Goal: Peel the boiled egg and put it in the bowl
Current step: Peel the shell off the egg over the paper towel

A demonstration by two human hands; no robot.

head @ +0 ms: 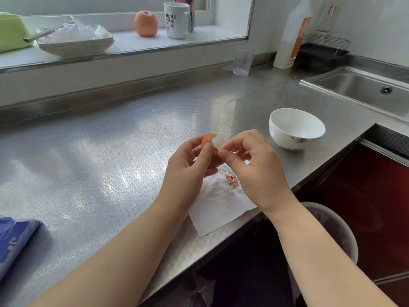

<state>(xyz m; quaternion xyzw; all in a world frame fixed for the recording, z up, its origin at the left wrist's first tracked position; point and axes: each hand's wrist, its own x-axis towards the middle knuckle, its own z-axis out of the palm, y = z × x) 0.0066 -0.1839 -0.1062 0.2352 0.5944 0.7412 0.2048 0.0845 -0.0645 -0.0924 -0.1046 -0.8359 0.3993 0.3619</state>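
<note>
Two hands: our left hand (190, 160) grips the brown-shelled boiled egg (211, 142), its peeled white end pointing far-right; our right hand (254, 165) pinches its shell. Brown shell bits (231, 179) lie on white paper (221, 209); the white ceramic bowl (296, 129) sits right.

Bare counter (106, 151) lies open leftward; bowl (296, 128) stands near on the right.

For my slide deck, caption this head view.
Left hand holds half-shelled egg; right hand picks shell beside empty bowl.

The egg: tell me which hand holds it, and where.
The left hand holds the egg around its shelled lower part; the right hand fingers pinch at the peeled white top.
</note>
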